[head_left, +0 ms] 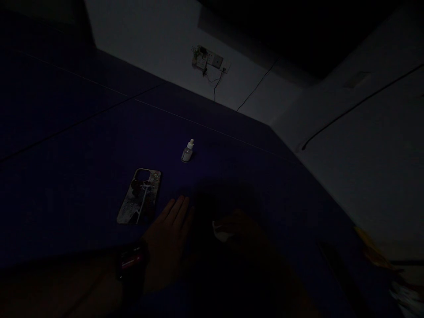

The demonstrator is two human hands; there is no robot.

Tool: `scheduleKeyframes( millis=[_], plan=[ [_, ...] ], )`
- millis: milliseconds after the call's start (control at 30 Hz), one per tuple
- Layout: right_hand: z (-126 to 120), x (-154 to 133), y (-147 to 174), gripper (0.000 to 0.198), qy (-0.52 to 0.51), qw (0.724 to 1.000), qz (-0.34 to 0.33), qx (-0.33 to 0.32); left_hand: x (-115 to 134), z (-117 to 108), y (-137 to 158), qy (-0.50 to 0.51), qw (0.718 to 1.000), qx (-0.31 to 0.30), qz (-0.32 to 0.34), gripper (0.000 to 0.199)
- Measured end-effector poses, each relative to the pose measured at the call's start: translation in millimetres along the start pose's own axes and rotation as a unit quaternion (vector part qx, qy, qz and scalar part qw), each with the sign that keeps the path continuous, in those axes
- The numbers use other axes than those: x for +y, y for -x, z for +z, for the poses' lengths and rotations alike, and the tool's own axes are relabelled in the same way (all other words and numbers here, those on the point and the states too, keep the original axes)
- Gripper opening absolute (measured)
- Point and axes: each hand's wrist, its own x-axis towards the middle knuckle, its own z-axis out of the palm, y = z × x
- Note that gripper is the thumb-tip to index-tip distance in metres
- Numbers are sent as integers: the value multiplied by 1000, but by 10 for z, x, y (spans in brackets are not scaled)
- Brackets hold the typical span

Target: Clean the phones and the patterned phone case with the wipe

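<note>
The scene is very dark. My left hand (172,236), with a smartwatch (130,260) on its wrist, lies with its fingers stretched out, just right of a patterned phone case (141,198). My right hand (245,229) is deep in shadow, its fingers closed around a small white piece of tissue or cloth (221,233). Between and below the hands the surface is too black to make out. Beyond them, a small clear dropper bottle (187,152) with a white top stands upright on the dark blue surface (159,137).
Along the back runs a pale wall with sockets (213,59), plugs and hanging cables. A small plant (195,52) is beside the sockets. A dark cable (357,106) crosses the right wall. At the lower right are a dark long strip (341,274) and a yellowish item (372,249).
</note>
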Motion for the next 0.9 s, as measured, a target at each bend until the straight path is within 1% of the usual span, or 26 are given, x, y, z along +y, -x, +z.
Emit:
scheduleKeyframes(
  millis=[100, 233, 367, 467, 533, 700, 833, 900],
  plan=[
    [88, -48, -25, 33, 17, 1000, -12, -2, 6, -2, -10, 4, 1000, 5, -6, 87],
    [228, -170, -148, 36, 17, 998, -44, -40, 16, -78, -41, 12, 999, -35, -8, 85],
    [176, -197, -181, 35, 15, 995, -63, -73, 12, -100, -46, 14, 999, -39, -6, 85],
    [101, -165, -143, 36, 12, 997, -45, -61, 5, -58, -33, 16, 1000, -19, -7, 84],
    [103, -158, -136, 36, 18, 998, -30, -44, 1, -32, -26, 16, 1000, -10, -8, 84],
    [166, -182, -168, 34, 20, 997, -52, -51, 2, -30, -23, 14, 1000, -14, 3, 85],
    [43, -123, -74, 27, 8, 999, -29, -28, 2, -21, -13, 7, 1000, 3, -5, 84],
    [-22, -84, -10, 25, 4, 1000, -9, -15, -4, -13, -10, 7, 1000, -2, -3, 86]
  ],
)
